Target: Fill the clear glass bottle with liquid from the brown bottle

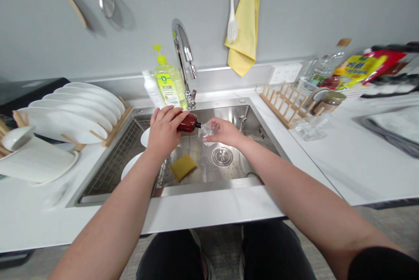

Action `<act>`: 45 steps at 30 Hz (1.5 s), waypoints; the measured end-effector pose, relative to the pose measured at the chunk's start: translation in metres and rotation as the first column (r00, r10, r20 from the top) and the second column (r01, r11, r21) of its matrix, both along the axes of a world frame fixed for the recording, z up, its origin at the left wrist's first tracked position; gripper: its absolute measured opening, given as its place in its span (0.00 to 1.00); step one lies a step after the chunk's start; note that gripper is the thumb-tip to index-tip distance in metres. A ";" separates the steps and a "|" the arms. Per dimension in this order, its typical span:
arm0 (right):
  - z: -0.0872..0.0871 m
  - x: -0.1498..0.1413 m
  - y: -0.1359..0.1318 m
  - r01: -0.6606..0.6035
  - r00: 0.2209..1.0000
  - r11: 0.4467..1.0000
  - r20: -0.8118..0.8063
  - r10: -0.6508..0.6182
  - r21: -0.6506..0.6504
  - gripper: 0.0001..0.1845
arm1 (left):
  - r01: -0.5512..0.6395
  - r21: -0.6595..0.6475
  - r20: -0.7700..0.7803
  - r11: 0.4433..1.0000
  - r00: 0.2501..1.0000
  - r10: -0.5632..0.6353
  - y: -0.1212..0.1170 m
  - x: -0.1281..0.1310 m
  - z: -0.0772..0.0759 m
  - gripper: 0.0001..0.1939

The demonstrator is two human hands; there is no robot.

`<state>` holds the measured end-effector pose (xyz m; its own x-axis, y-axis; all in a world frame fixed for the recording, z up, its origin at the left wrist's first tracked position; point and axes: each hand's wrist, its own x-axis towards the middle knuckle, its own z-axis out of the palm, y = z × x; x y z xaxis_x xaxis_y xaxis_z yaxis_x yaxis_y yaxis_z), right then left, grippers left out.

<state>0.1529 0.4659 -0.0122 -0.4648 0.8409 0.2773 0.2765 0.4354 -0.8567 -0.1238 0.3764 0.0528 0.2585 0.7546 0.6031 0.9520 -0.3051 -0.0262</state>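
My left hand (166,129) is wrapped round a dark red-brown bottle (188,123), tipped on its side over the sink (209,186). Its narrow black neck points right, at the mouth of a small clear plastic or glass piece (206,131). That clear piece is gripped by the fingers of my right hand (224,131); its exact kind is hard to make out. Below my hands a yellow sponge (183,167) lies on the sink floor, left of the drain (222,156). White dishes (130,164) in the sink's wire rack are partly hidden behind my left forearm.
A chrome faucet (183,53) rises behind the sink, beside a dish soap bottle (168,81) and a white bottle (152,88). White plates (70,112) stand in a wooden rack at left. Another wooden rack (278,105) and a jar (330,100) sit at right.
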 end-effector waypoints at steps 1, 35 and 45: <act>0.000 0.000 0.000 -0.002 1.000 1.000 -0.003 0.002 -0.002 0.34 | 0.002 0.002 0.000 1.000 1.000 -0.002 0.000 0.000 0.000 0.34; 0.006 0.002 -0.004 -0.019 1.000 1.000 -0.013 0.019 0.002 0.33 | 0.013 -0.005 0.008 1.000 1.000 -0.013 -0.005 0.003 0.003 0.35; 0.004 0.003 -0.003 -0.014 1.000 1.000 -0.005 0.014 -0.008 0.34 | 0.005 0.003 0.018 1.000 1.000 -0.005 -0.007 0.005 0.003 0.39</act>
<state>0.1558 0.4625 -0.0085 -0.4753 0.8364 0.2730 0.2660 0.4324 -0.8616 -0.1191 0.3694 0.0554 0.2515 0.7515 0.6099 0.9507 -0.3098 -0.0103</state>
